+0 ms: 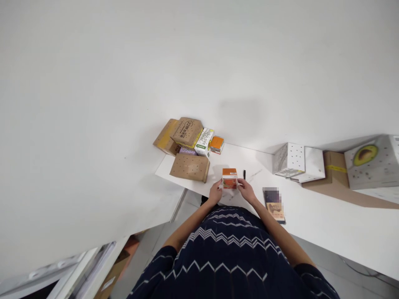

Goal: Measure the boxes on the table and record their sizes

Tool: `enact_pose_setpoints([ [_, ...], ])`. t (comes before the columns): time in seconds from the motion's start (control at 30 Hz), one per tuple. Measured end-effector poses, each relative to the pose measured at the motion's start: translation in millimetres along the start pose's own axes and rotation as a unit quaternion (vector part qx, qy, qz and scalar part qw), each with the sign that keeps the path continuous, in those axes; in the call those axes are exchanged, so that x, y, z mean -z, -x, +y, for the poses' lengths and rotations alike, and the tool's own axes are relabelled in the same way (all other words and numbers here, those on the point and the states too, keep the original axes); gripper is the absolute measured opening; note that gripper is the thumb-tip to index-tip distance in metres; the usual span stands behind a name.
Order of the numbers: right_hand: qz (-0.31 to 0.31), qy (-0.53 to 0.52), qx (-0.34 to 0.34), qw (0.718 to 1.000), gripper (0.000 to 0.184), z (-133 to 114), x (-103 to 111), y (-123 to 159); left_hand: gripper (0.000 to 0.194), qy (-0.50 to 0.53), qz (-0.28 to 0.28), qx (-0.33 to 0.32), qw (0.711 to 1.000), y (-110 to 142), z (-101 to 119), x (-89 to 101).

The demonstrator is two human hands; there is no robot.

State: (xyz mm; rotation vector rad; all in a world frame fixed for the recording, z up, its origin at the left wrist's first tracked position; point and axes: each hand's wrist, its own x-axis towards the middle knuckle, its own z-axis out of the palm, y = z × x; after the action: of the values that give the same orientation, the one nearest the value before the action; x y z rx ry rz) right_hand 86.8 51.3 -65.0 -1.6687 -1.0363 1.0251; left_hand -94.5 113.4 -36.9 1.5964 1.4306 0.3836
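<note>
A small orange and white box [230, 178] stands on the white table [311, 207] right in front of me. My left hand [215, 192] grips its left side and my right hand [246, 190] grips its right side, fingers closed against the box. A black pen [244, 175] lies just beyond the box to the right.
Brown cardboard boxes [182, 135], a green and white carton [204, 142] and a small orange box [217, 144] are stacked at the table's far left. A flat brown box [190, 167] lies near them. A book [274, 204] rests to my right. White boxes [297, 162] and an avocado-printed box [370, 162] stand further right.
</note>
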Motion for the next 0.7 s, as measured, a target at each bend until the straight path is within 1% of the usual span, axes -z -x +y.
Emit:
enact_pose_setpoints([
  [0.1, -0.002, -0.01, -0.019, 1.0, 0.033, 1.0, 0.8, 2.5, 0.061, -0.056, -0.004, 0.01, 0.998, 5.6, -4.4, 1.1],
  [0.23, -0.004, -0.025, -0.051, 0.998, 0.029, -1.4, 1.8, 5.8, 0.059, -0.06, -0.001, 0.017, 0.998, 8.8, -6.2, 1.4],
  [0.33, -0.02, -0.029, -0.105, 0.994, 0.027, -6.9, 2.4, 9.3, 0.054, -0.037, -0.008, 0.029, 0.999, 9.0, -7.4, 3.7],
  [0.47, -0.039, -0.057, -0.198, 0.978, 0.025, -16.2, 3.7, 14.7, 0.045, -0.02, -0.023, 0.039, 0.999, 10.5, -12.1, 7.7],
  [0.57, -0.041, -0.073, -0.226, 0.971, 0.032, -23.6, 4.8, 16.6, 0.047, -0.007, -0.041, 0.055, 0.998, 12.3, -13.6, 6.6],
  [0.63, -0.047, -0.078, -0.223, 0.97, 0.041, -29.0, 5.6, 16.5, 0.055, 0.013, -0.052, 0.068, 0.996, 12.4, -11.2, 4.5],
  [0.7, -0.05, -0.081, -0.204, 0.974, 0.048, -34.2, 6.6, 15.7, 0.061, 0.049, -0.058, 0.073, 0.994, 11.0, -6.5, 3.5],
])
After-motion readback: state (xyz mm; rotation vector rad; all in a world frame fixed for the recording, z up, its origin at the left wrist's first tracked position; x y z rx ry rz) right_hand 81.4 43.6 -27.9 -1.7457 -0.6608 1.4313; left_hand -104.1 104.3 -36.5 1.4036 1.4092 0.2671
